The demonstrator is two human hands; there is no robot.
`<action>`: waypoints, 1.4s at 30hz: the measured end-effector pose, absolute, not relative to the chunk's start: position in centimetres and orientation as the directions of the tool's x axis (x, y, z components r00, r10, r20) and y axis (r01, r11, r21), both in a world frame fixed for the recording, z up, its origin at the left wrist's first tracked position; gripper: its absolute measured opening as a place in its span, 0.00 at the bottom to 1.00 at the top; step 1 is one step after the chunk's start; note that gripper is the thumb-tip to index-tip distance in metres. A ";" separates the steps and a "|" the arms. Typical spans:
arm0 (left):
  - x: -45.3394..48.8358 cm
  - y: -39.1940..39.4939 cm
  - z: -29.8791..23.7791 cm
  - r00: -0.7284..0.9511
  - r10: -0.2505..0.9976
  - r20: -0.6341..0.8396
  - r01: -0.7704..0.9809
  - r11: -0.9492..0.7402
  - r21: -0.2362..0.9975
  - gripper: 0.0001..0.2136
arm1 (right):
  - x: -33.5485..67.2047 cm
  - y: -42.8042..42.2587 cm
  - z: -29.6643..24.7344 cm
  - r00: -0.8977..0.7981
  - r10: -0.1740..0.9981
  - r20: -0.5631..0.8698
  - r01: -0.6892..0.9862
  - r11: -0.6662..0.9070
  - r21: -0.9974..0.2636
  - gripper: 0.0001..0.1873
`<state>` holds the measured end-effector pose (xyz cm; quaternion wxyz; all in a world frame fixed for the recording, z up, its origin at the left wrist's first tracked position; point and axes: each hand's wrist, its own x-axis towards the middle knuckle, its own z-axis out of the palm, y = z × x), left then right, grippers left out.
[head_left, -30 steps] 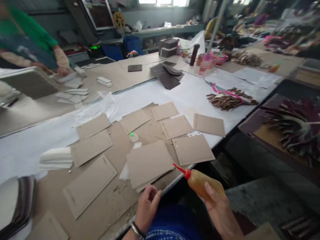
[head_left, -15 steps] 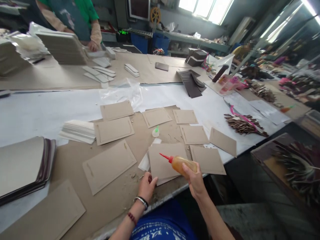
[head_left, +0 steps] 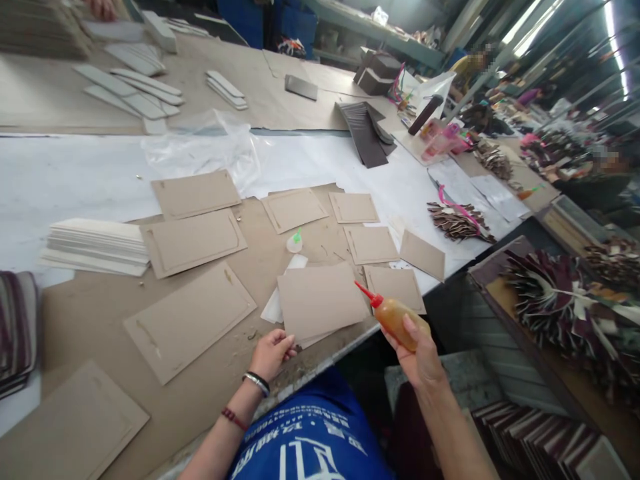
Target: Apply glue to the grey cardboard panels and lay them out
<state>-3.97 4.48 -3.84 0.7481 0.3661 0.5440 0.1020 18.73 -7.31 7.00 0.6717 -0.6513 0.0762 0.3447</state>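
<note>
My right hand grips a small amber glue bottle with a red nozzle, held just off the table's near edge and pointing up-left toward a stack of brown cardboard panels. My left hand rests on the table at the near-left corner of that stack, fingers curled against its edge. Several more brown cardboard panels lie spread flat over the brown paper around it. A small green-tipped cap stands behind the stack.
A pile of white sheets lies at left, dark-edged boards at far left. Dark brown pieces and a pink-tied bundle sit further back and right. Another person's hand works at the far side.
The view tilted down and shifted. My right hand with the bottle dropped back from over the stack to the table edge. My left hand stays at the stack's near corner.
</note>
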 end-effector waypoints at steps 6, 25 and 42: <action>-4.2 4.5 -3.3 0.328 0.566 -0.757 0.225 0.731 0.644 0.14 | 18.2 -6.1 6.0 0.735 0.434 -0.520 -0.484 -0.201 -0.852 0.21; -3.4 4.2 -3.0 0.189 0.594 -0.782 0.114 0.778 0.618 0.05 | 15.2 4.8 2.5 0.610 0.768 -0.194 0.318 -0.462 -0.828 0.28; -3.7 4.6 -2.3 0.185 0.546 -0.817 0.108 0.815 0.569 0.07 | 14.5 -0.2 4.0 0.538 0.786 -0.306 0.401 -0.557 -0.727 0.28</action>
